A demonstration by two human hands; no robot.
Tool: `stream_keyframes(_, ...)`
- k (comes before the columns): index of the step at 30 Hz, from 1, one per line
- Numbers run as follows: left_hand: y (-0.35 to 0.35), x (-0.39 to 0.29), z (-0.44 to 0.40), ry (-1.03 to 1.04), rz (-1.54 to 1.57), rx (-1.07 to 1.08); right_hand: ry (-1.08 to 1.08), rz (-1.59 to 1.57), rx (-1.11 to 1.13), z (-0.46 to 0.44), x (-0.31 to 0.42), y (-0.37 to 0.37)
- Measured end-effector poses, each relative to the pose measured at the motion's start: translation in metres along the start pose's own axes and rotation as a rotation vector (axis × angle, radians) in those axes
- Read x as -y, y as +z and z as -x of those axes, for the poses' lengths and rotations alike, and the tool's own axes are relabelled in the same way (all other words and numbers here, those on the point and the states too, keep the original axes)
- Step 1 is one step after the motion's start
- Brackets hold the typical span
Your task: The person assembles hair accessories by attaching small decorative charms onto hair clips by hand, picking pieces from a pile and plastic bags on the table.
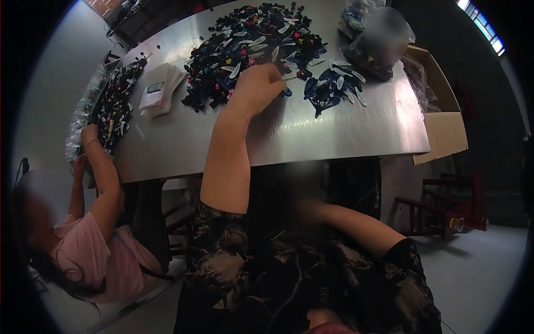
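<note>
My left hand (258,88) reaches over the steel table to the near edge of a large pile of hair clips (233,53). Its fingers are curled and pinched together, and what they hold, if anything, is hidden. A white snap hair clip (289,77) lies right beside the fingertips. The pile mixes small black claw clips with navy and white snap clips and a few bright pieces. A smaller heap of navy and white snap clips (334,86) lies to its right. My right hand (310,211) hangs low in front of my body, below the table edge, its fingers smeared by blur.
The steel table (334,136) has a stack of clear plastic bags (161,92) on the left. Filled bags (367,50) and a cardboard box (448,131) stand at right. A co-worker in pink (105,250) handles clips (117,106) at far left. A red chair (445,203) stands right.
</note>
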State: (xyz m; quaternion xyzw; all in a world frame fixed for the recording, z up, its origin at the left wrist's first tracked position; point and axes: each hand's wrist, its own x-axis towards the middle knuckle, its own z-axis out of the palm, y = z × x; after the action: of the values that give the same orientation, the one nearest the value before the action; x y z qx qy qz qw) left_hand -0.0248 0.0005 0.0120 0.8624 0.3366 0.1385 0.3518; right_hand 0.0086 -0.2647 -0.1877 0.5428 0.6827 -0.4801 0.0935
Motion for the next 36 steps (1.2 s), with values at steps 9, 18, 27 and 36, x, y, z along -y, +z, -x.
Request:
stream_keyframes(9,0.015,0.008,0.008,0.265,-0.299,-0.080,-0.542,-0.401,-0.696,0.138,0.057,-0.137)
stream_keyframes(18,-0.014,0.008,0.045,0.011,0.043,-0.200,-0.122,0.075,-1.290,0.076,-0.029,-0.288)
stream_keyframes(27,0.027,0.023,0.049,0.204,-0.406,-0.371,-0.017,0.208,-1.346,0.049,-0.026,-0.279)
stream_keyframes(36,0.034,0.023,0.047,0.355,-0.301,-0.504,-0.152,0.168,-1.915,0.170,-0.006,-0.312)
